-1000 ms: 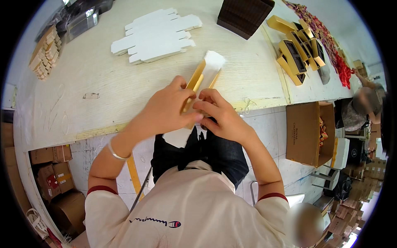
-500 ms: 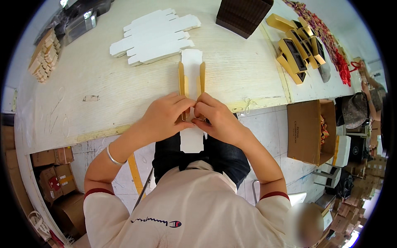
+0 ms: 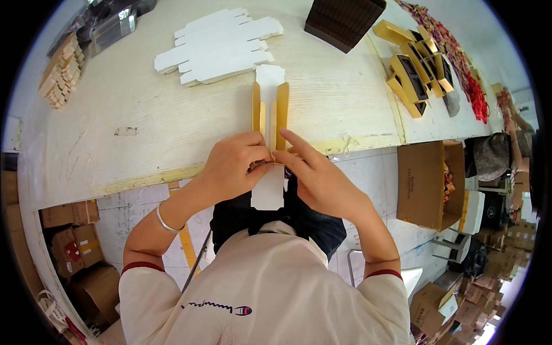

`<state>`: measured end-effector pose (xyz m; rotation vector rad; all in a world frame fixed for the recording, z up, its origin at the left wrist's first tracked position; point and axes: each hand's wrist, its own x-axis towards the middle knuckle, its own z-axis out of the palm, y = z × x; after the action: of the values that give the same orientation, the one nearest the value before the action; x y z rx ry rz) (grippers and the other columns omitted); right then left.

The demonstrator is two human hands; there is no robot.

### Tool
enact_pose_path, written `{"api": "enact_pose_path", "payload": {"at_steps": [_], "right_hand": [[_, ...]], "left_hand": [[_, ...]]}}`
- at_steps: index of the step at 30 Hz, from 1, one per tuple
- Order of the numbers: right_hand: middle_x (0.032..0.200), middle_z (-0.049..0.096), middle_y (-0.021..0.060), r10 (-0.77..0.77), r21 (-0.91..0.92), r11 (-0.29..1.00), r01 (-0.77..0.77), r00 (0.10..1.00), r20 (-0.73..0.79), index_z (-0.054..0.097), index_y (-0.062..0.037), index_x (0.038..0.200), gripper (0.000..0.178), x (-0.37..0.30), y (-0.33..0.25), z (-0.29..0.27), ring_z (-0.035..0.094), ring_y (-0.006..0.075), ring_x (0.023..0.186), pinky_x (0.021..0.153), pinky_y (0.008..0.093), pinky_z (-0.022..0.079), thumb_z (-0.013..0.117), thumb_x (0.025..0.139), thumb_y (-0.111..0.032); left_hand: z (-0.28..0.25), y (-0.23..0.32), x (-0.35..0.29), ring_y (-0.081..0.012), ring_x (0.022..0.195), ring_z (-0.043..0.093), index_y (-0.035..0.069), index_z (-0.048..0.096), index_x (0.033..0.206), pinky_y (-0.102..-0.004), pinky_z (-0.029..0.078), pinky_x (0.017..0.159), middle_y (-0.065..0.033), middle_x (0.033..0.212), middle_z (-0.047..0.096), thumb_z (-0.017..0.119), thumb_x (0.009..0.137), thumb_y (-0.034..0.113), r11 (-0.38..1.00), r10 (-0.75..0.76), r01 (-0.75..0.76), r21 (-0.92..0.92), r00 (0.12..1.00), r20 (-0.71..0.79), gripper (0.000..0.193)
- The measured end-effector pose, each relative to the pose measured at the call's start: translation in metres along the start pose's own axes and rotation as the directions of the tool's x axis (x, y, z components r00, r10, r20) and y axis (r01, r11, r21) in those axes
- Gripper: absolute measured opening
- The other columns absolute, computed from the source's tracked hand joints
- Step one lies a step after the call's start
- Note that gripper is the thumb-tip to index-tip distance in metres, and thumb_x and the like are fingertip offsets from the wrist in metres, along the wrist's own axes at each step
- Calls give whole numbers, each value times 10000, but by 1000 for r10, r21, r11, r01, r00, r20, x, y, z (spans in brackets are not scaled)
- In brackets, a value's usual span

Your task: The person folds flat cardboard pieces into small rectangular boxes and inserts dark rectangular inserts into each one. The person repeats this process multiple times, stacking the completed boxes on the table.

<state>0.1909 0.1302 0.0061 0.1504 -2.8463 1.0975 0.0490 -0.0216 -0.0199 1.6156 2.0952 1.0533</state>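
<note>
Hands, two, bare, close together at centre. Your left hand (image 3: 238, 164) pinches the near fold of the carton between thumb and fingers; your right hand (image 3: 325, 178) meets it there with its fingertips, index lifted, though whether those fingers grip or merely touch you cannot tell from this view.

Carton (image 3: 282, 115), one, part-folded, gold outside, white within: lies lengthwise from twelve to six, its far part above the table (image 3: 144, 103), its near white panel reaching past the edge above your lap (image 3: 230, 221). Two gold walls stand upright; the end panels lie spread.

Handling, by judgement: light thin card, stiff along its creases, springy at the flaps, a little slippery on the gold face, easily dented or scuffed. Best held at the creased corners, where wall meets floor; avoid squeezing mid-wall.

Surroundings, from your hands: at eleven, a stack of flat white blanks (image 3: 218, 46); at one, a dark brown container (image 3: 342, 23); at two, a heap of gold boxes (image 3: 411, 75) with dark windows; at half past two, a red pile (image 3: 477, 98); at three, below table height, a cardboard box (image 3: 422, 184); at ten, a pale stacked bundle (image 3: 60, 72).
</note>
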Motion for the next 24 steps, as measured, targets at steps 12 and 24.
{"api": "enact_pose_path", "payload": {"at_steps": [12,24], "right_hand": [[984,563,132,68,392,911,129,890,-451,567,-1,1086,334,8,30,53,568,245,801,716,309,471,664,771,53],[895,496,102,-217,-493,870,2,900,-378,599,-34,945,245,13,9,52,522,228,728,604,348,423,666,715,-88]], "left_hand": [[-23,-8,6,-245,753,606,38,496,1088,-301,472,624,-139,1006,599,642,872,233,917,-72,143,-372,978,197,326],[4,-3,-9,-277,694,596,22,579,894,-349,484,587,-100,981,566,720,748,119,976,175,-149,159,971,-162,225]]}}
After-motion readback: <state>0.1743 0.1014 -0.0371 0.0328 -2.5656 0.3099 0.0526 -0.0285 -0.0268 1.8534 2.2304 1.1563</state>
